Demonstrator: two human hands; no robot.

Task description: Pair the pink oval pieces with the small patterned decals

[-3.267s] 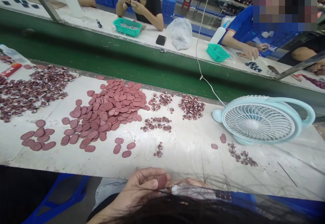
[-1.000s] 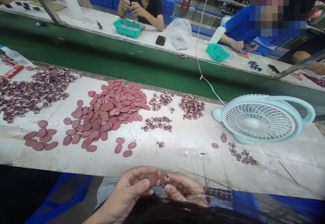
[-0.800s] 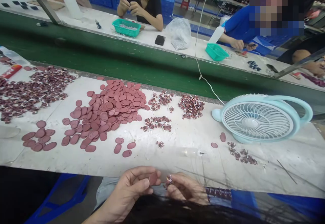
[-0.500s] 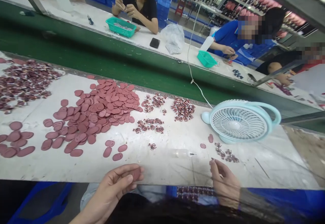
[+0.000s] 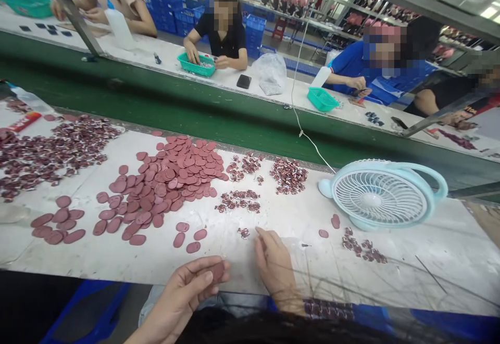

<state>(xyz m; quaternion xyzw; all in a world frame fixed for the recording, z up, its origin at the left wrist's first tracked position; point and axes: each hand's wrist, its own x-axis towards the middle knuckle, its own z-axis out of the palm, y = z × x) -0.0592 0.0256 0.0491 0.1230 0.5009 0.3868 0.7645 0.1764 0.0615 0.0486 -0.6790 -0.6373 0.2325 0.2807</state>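
My left hand (image 5: 191, 287), near the table's front edge, pinches a flat reddish-brown oval piece (image 5: 217, 271) between thumb and fingers. My right hand (image 5: 275, 266) reaches over the white tabletop with its fingers stretched forward, and nothing shows in them. Just left of its fingertips lies a small cluster of shiny dark-red bits (image 5: 243, 233). Several loose ovals (image 5: 192, 247) lie beyond my left hand, in front of a large heap of the same ovals (image 5: 172, 175). A clear bottle with a dark needle tip (image 5: 307, 245) is partly hidden by my right hand.
A light-blue fan (image 5: 371, 198) lies on the right, its white cord (image 5: 312, 146) running up. Shiny bits form piles (image 5: 289, 176) at the back and a wide spread (image 5: 58, 151) at left. Co-workers sit across the green gap, with green baskets (image 5: 196, 65) on their bench.
My right hand has moved left, from beside the bits near the fan to the small cluster in the middle. My left hand still holds the oval. The view has shifted slightly.
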